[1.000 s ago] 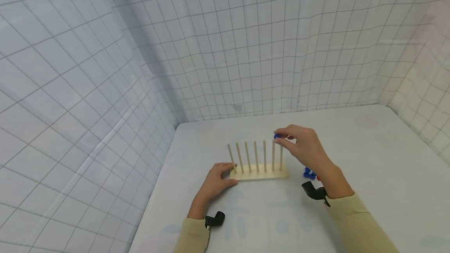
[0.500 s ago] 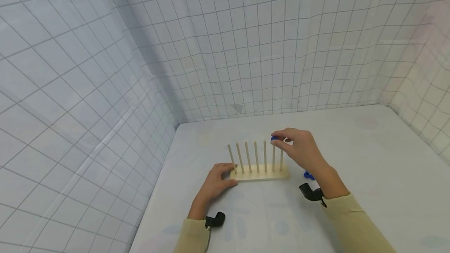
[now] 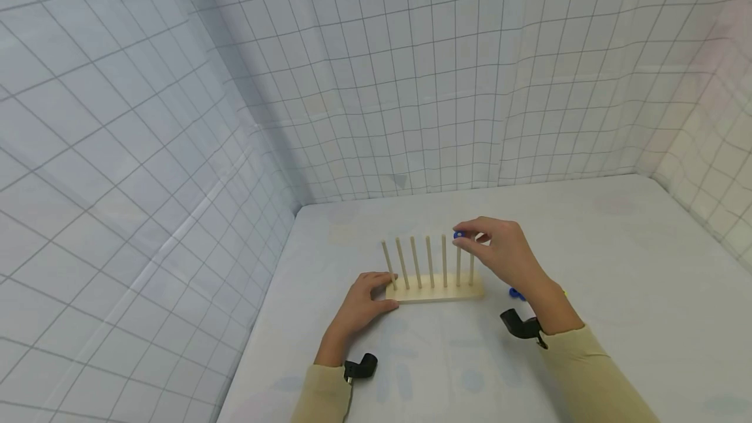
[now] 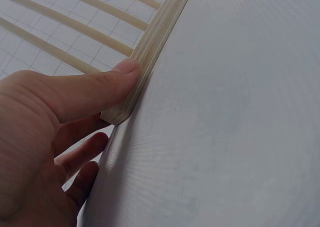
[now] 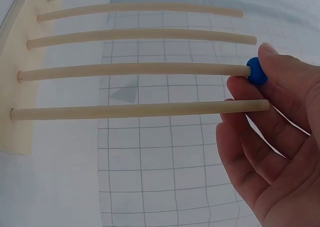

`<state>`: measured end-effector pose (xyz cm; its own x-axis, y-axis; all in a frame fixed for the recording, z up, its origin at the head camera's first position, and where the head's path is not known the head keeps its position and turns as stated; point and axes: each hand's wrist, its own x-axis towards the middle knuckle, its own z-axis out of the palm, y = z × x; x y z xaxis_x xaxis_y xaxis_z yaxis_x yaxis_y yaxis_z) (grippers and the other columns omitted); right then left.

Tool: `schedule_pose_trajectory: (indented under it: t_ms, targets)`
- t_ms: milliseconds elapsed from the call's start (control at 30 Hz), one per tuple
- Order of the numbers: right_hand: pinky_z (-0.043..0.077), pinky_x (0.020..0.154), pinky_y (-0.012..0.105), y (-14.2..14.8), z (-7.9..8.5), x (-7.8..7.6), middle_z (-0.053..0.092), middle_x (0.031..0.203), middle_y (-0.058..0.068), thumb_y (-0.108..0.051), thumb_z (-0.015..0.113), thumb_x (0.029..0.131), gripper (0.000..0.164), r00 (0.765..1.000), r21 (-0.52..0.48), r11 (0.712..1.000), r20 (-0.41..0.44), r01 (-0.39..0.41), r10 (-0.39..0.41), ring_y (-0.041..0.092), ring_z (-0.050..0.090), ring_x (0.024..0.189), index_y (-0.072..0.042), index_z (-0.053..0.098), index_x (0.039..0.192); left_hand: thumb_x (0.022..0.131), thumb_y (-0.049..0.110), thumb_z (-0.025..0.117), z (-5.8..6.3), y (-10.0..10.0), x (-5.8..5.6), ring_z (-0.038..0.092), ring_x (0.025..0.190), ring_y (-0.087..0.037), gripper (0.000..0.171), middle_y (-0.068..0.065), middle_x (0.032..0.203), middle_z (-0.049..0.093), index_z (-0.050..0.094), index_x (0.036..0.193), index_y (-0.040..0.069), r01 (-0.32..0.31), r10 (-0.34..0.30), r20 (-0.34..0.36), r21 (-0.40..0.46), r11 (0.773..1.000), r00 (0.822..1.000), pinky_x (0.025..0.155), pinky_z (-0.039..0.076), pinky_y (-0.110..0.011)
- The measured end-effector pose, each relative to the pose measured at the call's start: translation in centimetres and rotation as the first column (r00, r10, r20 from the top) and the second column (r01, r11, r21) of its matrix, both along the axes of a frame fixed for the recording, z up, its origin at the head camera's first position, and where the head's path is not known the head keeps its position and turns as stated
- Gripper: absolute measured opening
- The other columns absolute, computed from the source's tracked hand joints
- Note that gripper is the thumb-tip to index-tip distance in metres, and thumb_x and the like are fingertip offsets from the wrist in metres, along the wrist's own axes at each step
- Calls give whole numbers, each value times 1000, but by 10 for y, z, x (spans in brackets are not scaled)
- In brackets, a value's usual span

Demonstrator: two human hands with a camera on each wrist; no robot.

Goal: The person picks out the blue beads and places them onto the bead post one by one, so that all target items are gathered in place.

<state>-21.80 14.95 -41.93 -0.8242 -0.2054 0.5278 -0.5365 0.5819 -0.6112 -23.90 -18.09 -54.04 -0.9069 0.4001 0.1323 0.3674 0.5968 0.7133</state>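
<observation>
A pale wooden board (image 3: 437, 294) with several upright dowels stands on the white table. My left hand (image 3: 361, 302) grips the board's left end, thumb on the front edge and fingers behind; in the left wrist view the thumb presses the plywood edge (image 4: 152, 42). My right hand (image 3: 499, 247) pinches a blue bead (image 5: 257, 71) between thumb and forefinger. The bead sits at the tip of the second dowel (image 5: 135, 69) from the right, with the dowel's end at its hole. The rightmost dowel (image 5: 145, 110) passes by the other fingers.
More blue beads (image 3: 515, 293) lie on the table right of the board, partly behind the right forearm. A bit of yellow (image 3: 565, 292) shows past that wrist. Grid-patterned white curtains (image 3: 411, 83) enclose the table at the back and sides.
My right hand has moved slightly left and down, bringing the blue bead from above the dowels onto the tip of the second from the right. The left hand stays on the board.
</observation>
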Motion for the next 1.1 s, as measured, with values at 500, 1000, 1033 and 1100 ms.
schedule_pose_trajectory:
  t_ms: [500,1000,1033,1100]
  targets:
    - [57,74,30,-1,-7,0,70,94,-14,-30,78,90,22,997,-52,999,70,-11,15,9,65,83,-21,77,110,85,33,83,1,1,1,44,135,-28,58,-3,138,59,65,137,15,1,-1,5,-6,1000,1000,111,35,-53]
    - [58,74,29,-2,-16,0,63,86,-9,-31,79,90,31,995,-76,997,102,-1,9,9,63,79,-24,72,119,85,33,82,2,1,5,46,132,-30,58,-5,137,59,64,136,12,9,-8,-19,16,1000,1000,109,36,-55]
    - [58,74,29,-2,-17,0,63,86,-8,-31,79,90,31,994,-79,997,106,1,7,10,64,79,-24,72,119,85,33,82,3,1,5,46,132,-29,58,-4,137,59,64,136,12,7,-7,-18,15,1000,1000,109,36,-54]
    - [58,74,30,-3,-18,0,63,86,-7,-31,79,89,31,993,-81,997,117,7,3,11,65,79,-25,72,118,86,33,82,3,1,5,45,133,-28,58,-3,137,59,64,137,13,2,-2,-13,7,1000,1000,110,36,-53]
